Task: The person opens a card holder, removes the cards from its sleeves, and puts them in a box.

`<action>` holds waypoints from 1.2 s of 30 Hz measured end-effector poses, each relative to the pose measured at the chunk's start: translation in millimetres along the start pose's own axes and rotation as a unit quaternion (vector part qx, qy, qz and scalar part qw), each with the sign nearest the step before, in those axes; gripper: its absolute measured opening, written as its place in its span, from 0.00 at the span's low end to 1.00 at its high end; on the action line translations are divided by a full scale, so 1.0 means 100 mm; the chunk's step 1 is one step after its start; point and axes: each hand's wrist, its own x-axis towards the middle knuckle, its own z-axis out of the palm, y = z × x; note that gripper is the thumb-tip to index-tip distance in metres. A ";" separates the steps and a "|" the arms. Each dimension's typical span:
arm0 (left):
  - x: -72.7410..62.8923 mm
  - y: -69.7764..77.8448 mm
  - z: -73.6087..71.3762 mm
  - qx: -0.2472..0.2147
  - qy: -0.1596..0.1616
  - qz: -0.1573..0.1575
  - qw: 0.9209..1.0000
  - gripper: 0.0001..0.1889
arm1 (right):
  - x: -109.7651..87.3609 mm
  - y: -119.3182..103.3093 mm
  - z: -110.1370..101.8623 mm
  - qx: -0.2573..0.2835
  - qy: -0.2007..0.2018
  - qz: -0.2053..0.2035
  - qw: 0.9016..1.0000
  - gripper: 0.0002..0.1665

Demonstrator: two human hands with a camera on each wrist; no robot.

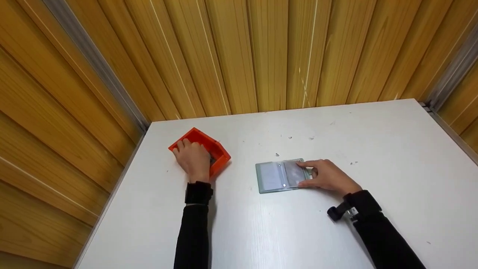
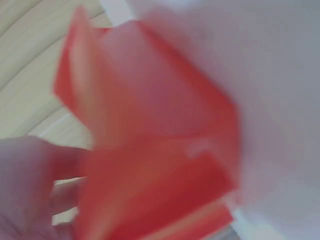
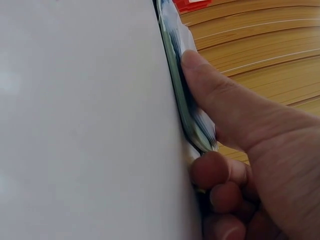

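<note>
while the right hand (image 1: pixel 328 175) pinches the open card holder (image 1: pixel 274 177) on the scuffed white table (image 1: pixel 261 231), i see the left hand (image 1: pixel 194 158) gripping the red tray (image 1: pixel 210 145), wood-grained walls (image 1: pixel 269 56) beyond.

Surface (image 1: pixel 283 231): wall (image 1: pixel 269 56) behind its far edge. Tray (image 1: pixel 221 164): near the far left corner; inside, a small item (image 1: pixel 213 160), partly hidden. My left fingers (image 1: pixel 180 145): at the tray's left rim. Booklet (image 1: pixel 278 176): right of the tray, nearer the near edge, well in from both side edges. My right fingers (image 1: pixel 311 163): at its right side.
</note>
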 end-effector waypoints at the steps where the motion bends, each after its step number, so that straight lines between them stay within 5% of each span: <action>1: 0.00 0.05 -0.04 -0.032 0.008 0.011 0.999 0.14 | 0.00 0.00 -0.01 -0.001 0.000 0.002 1.000 0.48; 4: -0.08 0.28 -0.14 -0.154 -0.008 0.073 0.985 0.09 | 0.00 -0.01 -0.02 -0.002 -0.003 0.009 1.000 0.48; 8: -0.32 0.63 -0.22 -0.250 -0.141 0.191 0.939 0.06 | 0.01 -0.01 -0.01 -0.002 -0.007 0.011 1.000 0.48; 11: -0.50 0.83 -0.22 -0.237 -0.247 0.277 0.898 0.10 | 0.02 -0.01 -0.01 -0.001 -0.011 0.007 1.000 0.48; 13: -0.59 0.93 -0.19 -0.218 -0.288 0.327 0.873 0.13 | 0.02 -0.02 -0.01 0.000 -0.009 0.005 1.000 0.47; 17: -0.71 1.04 -0.10 -0.191 -0.322 0.381 0.845 0.15 | 0.01 -0.01 -0.02 0.000 -0.002 -0.005 1.000 0.47; 19: -0.74 1.07 -0.06 -0.183 -0.328 0.393 0.839 0.16 | 0.00 0.00 -0.02 0.000 0.000 -0.009 1.000 0.46; 24: -0.75 1.07 -0.02 -0.183 -0.337 0.387 0.839 0.17 | 0.00 -0.01 -0.02 0.008 0.001 -0.020 1.000 0.39; 31: -0.74 1.06 -0.02 -0.199 -0.355 0.376 0.832 0.14 | 0.00 -0.04 0.00 0.044 0.024 -0.062 0.997 0.16; 36: -0.73 1.06 -0.04 -0.226 -0.374 0.333 0.836 0.19 | 0.00 -0.09 0.02 0.080 -0.028 -0.081 0.993 0.15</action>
